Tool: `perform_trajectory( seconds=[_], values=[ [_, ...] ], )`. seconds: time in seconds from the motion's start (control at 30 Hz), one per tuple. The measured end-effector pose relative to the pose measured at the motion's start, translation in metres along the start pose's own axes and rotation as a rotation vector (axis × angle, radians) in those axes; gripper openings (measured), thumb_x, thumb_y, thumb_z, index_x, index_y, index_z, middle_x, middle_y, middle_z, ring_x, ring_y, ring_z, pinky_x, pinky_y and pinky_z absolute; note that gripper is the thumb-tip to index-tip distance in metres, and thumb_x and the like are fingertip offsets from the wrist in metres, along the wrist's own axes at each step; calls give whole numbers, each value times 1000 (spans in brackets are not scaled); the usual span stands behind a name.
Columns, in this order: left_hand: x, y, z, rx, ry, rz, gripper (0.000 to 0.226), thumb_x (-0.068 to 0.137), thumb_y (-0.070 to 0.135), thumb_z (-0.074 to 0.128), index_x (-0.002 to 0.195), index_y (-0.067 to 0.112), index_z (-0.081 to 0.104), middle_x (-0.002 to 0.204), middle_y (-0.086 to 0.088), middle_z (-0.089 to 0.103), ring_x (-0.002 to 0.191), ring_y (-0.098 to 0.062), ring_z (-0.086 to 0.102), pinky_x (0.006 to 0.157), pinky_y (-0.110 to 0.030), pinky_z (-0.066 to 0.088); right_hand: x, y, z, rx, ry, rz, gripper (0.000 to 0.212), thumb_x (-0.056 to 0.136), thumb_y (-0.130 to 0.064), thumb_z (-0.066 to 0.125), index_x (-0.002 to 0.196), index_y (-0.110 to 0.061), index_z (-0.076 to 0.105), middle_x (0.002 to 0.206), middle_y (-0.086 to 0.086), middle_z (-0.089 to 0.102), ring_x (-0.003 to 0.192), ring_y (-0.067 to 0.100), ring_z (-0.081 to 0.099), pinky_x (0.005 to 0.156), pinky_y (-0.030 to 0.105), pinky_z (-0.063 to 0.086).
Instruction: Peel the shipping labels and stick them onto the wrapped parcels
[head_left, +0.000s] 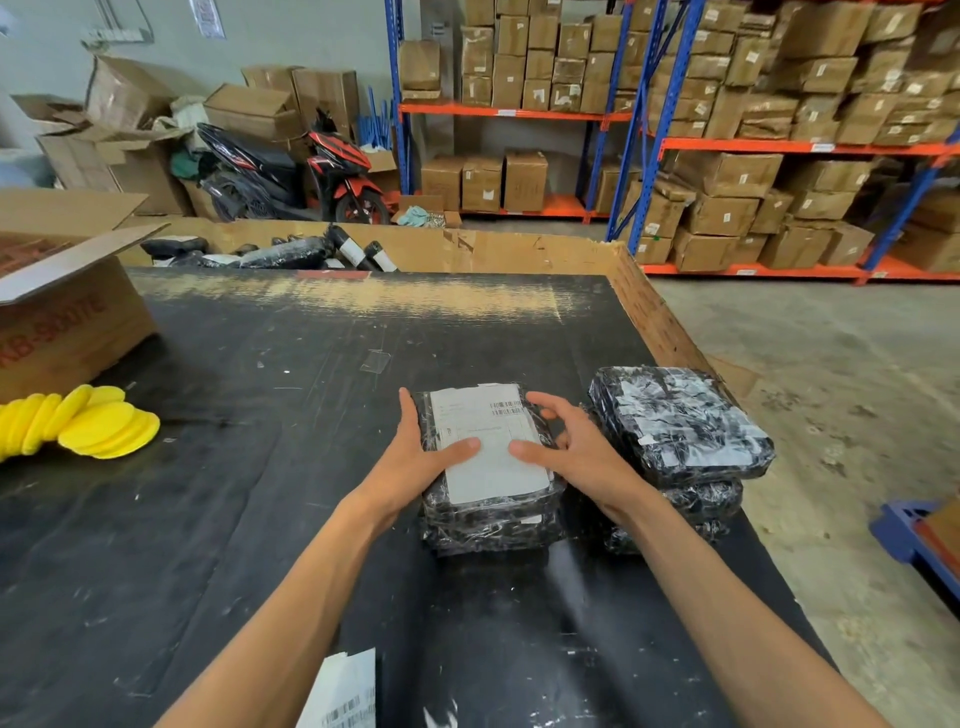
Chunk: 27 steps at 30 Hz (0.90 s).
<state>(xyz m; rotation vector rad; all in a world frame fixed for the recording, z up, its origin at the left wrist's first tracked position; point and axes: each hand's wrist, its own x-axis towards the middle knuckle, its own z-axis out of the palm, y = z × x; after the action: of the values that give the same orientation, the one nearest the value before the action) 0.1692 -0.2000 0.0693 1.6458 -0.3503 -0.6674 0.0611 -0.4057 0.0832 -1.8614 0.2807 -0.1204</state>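
A black wrapped parcel (488, 514) lies on the black table (249, 467) in front of me, with a white shipping label (488, 441) flat on its top. My left hand (415, 457) holds the parcel's left side, thumb pressed on the label. My right hand (566, 447) rests on the right side, thumb on the label and fingers curled over the edge. A stack of more wrapped parcels (680, 426) stands just to the right. Loose labels (343, 691) lie at the table's near edge.
Yellow round pads (88, 421) are piled at the left beside an open cardboard box (62, 312). A cardboard bin (519, 249) behind the table holds black wrapped rolls (291, 252). Shelves of cartons and a scooter stand further back. A blue pallet (914, 535) sits at the right.
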Motion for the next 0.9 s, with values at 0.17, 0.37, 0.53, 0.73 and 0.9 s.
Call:
perform_trajectory(
  seconds=[0.17, 0.37, 0.53, 0.73, 0.9],
  values=[
    [-2, 1, -14, -90, -108, -27, 121, 79, 26, 78, 150, 38, -19, 150, 9, 45, 131, -16, 50, 117, -46, 29, 1, 0, -1, 166, -50, -40, 59, 81, -18, 79, 129, -44, 57, 140, 3, 43, 112, 22, 49, 111, 48, 41],
    [-31, 13, 12, 161, 56, 123, 83, 98, 29, 56, 155, 37, -5, 161, 14, -15, 149, -5, 0, 117, -31, 12, -9, 10, -6, 211, -50, -71, 64, 77, -20, 71, 133, -45, 52, 142, 0, 43, 96, 20, 53, 112, 45, 40],
    [-45, 8, 20, 287, 34, 187, 101, 76, 38, 79, 154, 38, 14, 159, 17, -23, 147, -3, 6, 117, -31, 20, -20, 14, -4, -28, -84, -118, 92, 63, -44, 91, 138, -54, 40, 148, -12, 38, 108, 24, 57, 100, 41, 49],
    [-45, 4, 0, 345, -100, 194, 112, 69, 34, 85, 152, 47, 10, 158, 18, -25, 141, 3, 5, 118, -32, 17, -22, 19, -15, 370, -318, -12, 92, 74, 8, 78, 147, -32, 39, 132, 31, 59, 125, 45, 56, 110, 54, 42],
    [-46, -7, -7, 118, -126, 215, 117, 66, 29, 85, 150, 53, 7, 162, 22, 3, 148, 0, 10, 123, -42, 14, -26, 18, -10, 490, -265, 8, 84, 71, 11, 69, 144, -23, 46, 137, 37, 50, 121, 44, 56, 109, 47, 45]
  ],
)
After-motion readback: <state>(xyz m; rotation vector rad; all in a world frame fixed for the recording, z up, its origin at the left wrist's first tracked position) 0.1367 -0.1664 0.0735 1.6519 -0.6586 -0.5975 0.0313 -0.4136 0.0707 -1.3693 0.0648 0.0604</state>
